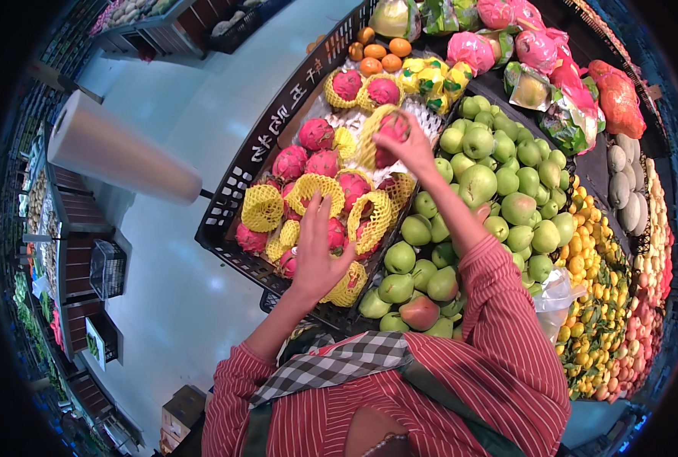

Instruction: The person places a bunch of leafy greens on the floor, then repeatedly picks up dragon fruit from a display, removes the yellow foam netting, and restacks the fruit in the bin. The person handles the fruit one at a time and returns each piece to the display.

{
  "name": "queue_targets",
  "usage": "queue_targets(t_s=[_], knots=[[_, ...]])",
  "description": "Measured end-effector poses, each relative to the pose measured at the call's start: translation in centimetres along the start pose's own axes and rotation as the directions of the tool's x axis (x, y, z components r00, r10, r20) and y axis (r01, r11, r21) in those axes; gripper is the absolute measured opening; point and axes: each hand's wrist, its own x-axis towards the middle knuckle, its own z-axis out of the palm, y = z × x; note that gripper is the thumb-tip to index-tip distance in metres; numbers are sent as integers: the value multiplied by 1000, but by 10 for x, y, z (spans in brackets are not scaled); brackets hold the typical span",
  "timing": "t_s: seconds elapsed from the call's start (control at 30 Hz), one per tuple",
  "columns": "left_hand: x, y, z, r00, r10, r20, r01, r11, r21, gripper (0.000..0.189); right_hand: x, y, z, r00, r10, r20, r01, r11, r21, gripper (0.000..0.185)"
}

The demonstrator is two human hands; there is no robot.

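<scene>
A black plastic crate (282, 108) holds pink dragon fruits, some bare and some in yellow foam net sleeves. My right hand (410, 145) grips a dragon fruit (394, 130) partly wrapped in a yellow foam net (368, 140), over the crate's upper part. Lower down, my left hand (321, 251) is spread over the heap, its fingers apart, by a ring-shaped foam net (310, 187); whether it touches the fruit beneath I cannot tell. Two netted dragon fruits (383, 91) sit near the crate's far end. Bare ones (316, 135) lie left of my right hand.
Green pears (479, 183) are heaped right of the crate, with yellow citrus (584, 257) beyond. Oranges (375, 51) and yellow-wrapped fruits (430, 80) lie at the far end. A plastic bag roll (122, 151) sticks out at the left, and wrapped pink fruits (470, 52) lie at upper right.
</scene>
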Motion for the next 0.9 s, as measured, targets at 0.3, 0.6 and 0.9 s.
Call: queue_targets(t_s=[0.3, 0.6, 0.9], knots=[[-92, -66, -28, 991, -93, -96, 112, 969, 218, 43, 141, 108, -37, 949, 278, -151, -313, 757, -574, 98], [-93, -80, -23, 990, -24, -138, 57, 969, 240, 29, 161, 124, -24, 920, 374, -119, -323, 547, -772, 92], [-90, -78, -27, 992, -11, -127, 42, 967, 251, 28, 140, 66, 14, 922, -383, 64, 293, 578, -762, 42]])
